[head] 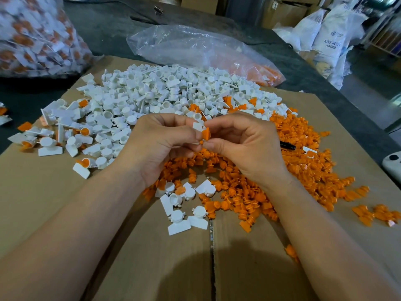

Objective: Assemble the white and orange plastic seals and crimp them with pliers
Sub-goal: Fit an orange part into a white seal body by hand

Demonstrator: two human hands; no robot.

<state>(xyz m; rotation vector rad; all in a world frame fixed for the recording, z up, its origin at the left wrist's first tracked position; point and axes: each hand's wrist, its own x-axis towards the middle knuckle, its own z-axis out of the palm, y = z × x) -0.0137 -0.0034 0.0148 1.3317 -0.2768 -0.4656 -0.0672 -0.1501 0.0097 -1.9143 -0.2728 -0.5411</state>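
Orange insert [206,134] meets white seal body [198,126] above the cardboard [65,203].
Left hand [160,148] pinches the white body, right hand [245,146] pinches the insert, fingers curled, parts touching over the cardboard's middle.

This was a workshop inside a warehouse, a place where small plastic things were put together in big lots. A flat sheet of cardboard [54,203] lay over a dark table [104,29]. On it sat a big heap of white parts [165,90] right next to a big heap of orange parts [293,153]. A fat clear bag [36,35] at the far left was stuffed with white and orange pieces. Brown boxes [282,14] stood stacked at the back. White sacks [327,38] leaned near them, and one had ABS RESIN printed on it.
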